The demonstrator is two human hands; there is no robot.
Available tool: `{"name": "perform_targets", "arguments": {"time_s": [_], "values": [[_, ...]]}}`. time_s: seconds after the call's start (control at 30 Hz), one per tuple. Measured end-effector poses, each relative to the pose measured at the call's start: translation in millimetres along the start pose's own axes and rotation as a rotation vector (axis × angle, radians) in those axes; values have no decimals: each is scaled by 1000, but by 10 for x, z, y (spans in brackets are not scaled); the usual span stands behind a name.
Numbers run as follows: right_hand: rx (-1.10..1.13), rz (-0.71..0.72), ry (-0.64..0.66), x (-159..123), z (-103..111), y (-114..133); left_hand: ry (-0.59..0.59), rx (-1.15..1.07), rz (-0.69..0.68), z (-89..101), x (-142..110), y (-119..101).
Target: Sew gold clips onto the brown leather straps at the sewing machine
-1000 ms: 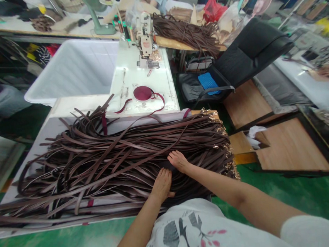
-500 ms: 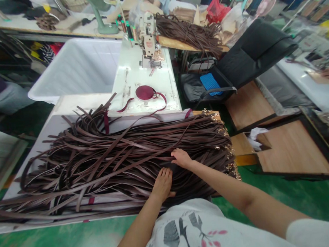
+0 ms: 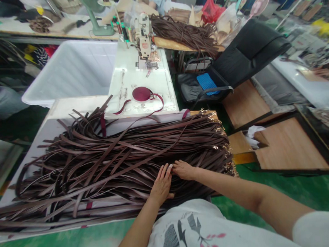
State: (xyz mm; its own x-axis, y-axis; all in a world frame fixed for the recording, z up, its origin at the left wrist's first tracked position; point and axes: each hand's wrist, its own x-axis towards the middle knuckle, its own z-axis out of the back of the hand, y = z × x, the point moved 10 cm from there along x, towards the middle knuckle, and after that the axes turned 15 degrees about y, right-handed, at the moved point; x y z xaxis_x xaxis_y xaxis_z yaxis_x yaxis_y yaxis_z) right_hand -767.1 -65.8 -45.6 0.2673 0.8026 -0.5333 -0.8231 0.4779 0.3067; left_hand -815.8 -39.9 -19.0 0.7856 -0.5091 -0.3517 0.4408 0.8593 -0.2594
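Observation:
A thick pile of long, thin dark brown straps covers the table in front of me, with gold-coloured metal clasps along its right end. My left hand lies on the near side of the pile, fingers stretched out and pointing away from me. Just right of its fingertips is my right hand, its fingers bent and close together over the straps. The two hands nearly touch. A small pale spot shows where their fingertips meet; what it is cannot be made out. Whatever lies under the right fingers is hidden.
Beyond the pile stands a sewing machine on a white table, with a maroon ribbon roll on it. A white bin is at the left, a black chair at the right. More brown straps lie behind.
My right hand has come slightly nearer to me and closer to my left fingertips. The dark patch that showed between the hands is now covered. My left hand has barely shifted.

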Motion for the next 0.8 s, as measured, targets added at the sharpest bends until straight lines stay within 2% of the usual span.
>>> {"name": "perform_targets", "arguments": {"time_s": [0.07, 0.23, 0.4, 0.8], "values": [[-3, -24, 1, 33, 41, -80, 9, -9, 3, -26, 27, 15], [-21, -202, -89, 154, 229, -340, 25, -33, 13, -101, 68, 42], [-42, -290, -129, 212, 240, -352, 22, -60, 32, -117, 69, 54], [-2, -244, -87, 182, 168, -301, 27, -107, 75, -113, 44, 80]]}}
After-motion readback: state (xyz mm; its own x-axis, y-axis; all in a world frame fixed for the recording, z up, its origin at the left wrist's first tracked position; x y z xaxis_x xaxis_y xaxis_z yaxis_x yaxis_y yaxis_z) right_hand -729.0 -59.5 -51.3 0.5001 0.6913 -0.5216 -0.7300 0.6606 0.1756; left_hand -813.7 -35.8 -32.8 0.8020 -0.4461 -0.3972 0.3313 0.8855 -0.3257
